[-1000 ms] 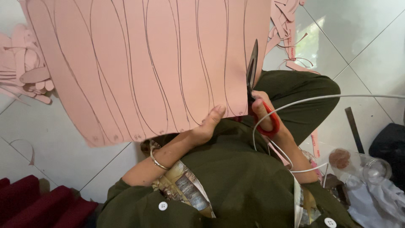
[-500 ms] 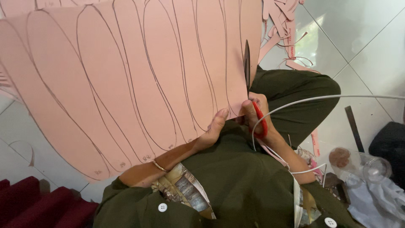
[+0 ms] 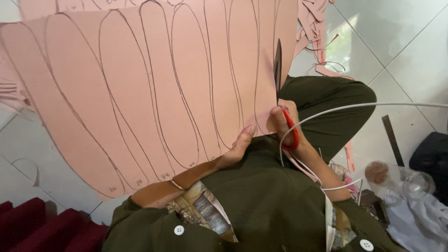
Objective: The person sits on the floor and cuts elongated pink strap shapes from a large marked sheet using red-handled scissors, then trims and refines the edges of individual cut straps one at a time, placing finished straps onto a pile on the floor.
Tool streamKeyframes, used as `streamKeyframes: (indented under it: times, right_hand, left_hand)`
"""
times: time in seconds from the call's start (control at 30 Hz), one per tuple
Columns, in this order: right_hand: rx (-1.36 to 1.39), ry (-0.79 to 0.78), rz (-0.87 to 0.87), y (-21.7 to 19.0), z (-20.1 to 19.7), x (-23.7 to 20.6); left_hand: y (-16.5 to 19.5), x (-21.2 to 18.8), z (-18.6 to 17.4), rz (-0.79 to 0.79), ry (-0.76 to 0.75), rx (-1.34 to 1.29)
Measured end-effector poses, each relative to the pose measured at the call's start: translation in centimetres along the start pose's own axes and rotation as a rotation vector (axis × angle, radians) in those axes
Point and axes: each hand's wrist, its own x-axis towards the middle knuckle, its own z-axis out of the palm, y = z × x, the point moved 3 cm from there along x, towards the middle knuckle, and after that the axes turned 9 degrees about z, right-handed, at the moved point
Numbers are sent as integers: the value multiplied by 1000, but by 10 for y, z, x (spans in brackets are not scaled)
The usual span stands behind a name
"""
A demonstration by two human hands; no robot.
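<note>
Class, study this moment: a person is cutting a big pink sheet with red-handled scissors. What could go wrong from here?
1. The left hand grips the pink sheet close to the scissors; the thumb could get nicked.
2. The large sheet is held only at its lower edge, so it may flex and the blade could wander off the drawn outline.

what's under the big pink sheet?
The pink sheet hides most of what lies below it. Past its edges show white floor tiles, pink offcut strips and the left hand gripping its lower edge. Anything beneath its middle cannot be seen.
</note>
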Motion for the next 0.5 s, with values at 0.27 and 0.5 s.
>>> streamKeyframes:
  times: [0.27, 0.5]
  right_hand:
    - [95, -71, 60, -15, -4, 0]
    - [15, 24, -37, 2, -4, 10]
  left_hand:
    - [18, -4, -12, 66, -21, 259]
    - [-7, 5, 10, -196, -73, -355]
